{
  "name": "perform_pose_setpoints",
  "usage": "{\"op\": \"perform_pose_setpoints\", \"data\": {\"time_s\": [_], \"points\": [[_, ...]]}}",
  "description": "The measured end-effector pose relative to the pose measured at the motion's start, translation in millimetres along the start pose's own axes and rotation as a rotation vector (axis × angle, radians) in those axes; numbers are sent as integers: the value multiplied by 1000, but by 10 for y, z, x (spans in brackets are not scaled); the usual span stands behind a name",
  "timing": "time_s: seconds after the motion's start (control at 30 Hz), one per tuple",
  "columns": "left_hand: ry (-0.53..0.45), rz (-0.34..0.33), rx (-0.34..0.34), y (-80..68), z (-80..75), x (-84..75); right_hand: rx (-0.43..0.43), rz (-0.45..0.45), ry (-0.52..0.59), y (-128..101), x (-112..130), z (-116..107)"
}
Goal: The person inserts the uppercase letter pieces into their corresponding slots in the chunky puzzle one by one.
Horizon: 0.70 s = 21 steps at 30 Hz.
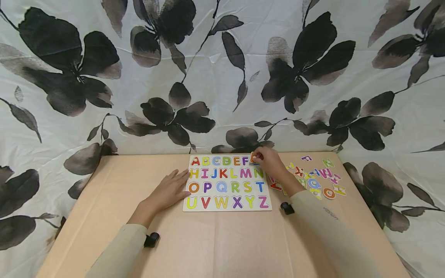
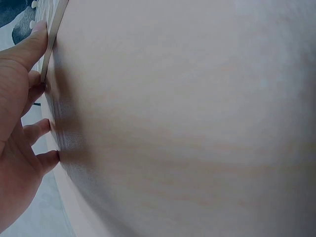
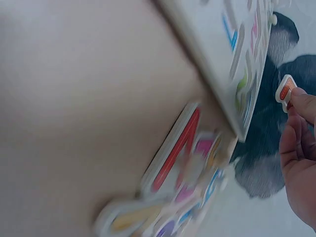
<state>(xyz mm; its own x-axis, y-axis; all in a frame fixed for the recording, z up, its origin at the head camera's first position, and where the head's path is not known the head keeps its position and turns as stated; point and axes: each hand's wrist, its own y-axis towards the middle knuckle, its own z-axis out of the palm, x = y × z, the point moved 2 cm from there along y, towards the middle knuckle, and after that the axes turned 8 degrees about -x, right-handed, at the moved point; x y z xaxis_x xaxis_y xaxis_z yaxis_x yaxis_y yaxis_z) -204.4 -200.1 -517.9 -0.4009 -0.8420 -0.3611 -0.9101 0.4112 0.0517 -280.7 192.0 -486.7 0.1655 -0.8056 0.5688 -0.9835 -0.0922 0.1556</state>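
A white alphabet puzzle board [image 1: 212, 209] lies on the table with rows of coloured letters. My right hand [image 1: 269, 160] is over its top right corner, pinching an orange letter piece [image 3: 286, 92] between thumb and fingertips. In the head view that piece sits just right of the purple F [image 1: 245, 160], and the fingers hide part of it. At the board's left edge my left hand [image 1: 170, 190] rests with fingers extended. The left wrist view shows its thumb [image 2: 34, 47] on the board's edge and other fingertips [image 2: 51, 159] touching the table.
Several loose letter pieces lie right of the board, among them an orange O [image 1: 328, 193], a blue Q [image 1: 313, 183] and a purple P [image 1: 306, 158]. A red letter piece [image 3: 173, 153] lies close to the board's edge. Floral cloth [image 1: 222, 85] hangs behind the table [image 1: 208, 247].
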Motion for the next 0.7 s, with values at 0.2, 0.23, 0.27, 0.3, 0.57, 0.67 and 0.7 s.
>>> {"op": "perform_pose_setpoints", "data": {"time_s": [0.2, 0.23, 0.27, 0.3, 0.57, 0.67, 0.7], "points": [[-11, 2, 6, 16, 0, 34, 13, -45, -6, 128, 192, 189], [-11, 2, 7, 21, -4, 35, 18, -43, 1, 146, 212, 219], [-9, 2, 8, 26, -9, 35, 27, -44, 4, 161, 232, 246], [-7, 1, 9, 31, -13, 36, 37, -42, 4, 174, 253, 272], [-14, -1, 7, 56, -33, 46, 89, -48, -29, 247, 370, 454], [-16, 7, 4, 54, -30, 51, 95, -47, -49, 258, 380, 508], [-15, 9, 5, 51, -29, 52, 94, -46, -56, 260, 381, 525]]}}
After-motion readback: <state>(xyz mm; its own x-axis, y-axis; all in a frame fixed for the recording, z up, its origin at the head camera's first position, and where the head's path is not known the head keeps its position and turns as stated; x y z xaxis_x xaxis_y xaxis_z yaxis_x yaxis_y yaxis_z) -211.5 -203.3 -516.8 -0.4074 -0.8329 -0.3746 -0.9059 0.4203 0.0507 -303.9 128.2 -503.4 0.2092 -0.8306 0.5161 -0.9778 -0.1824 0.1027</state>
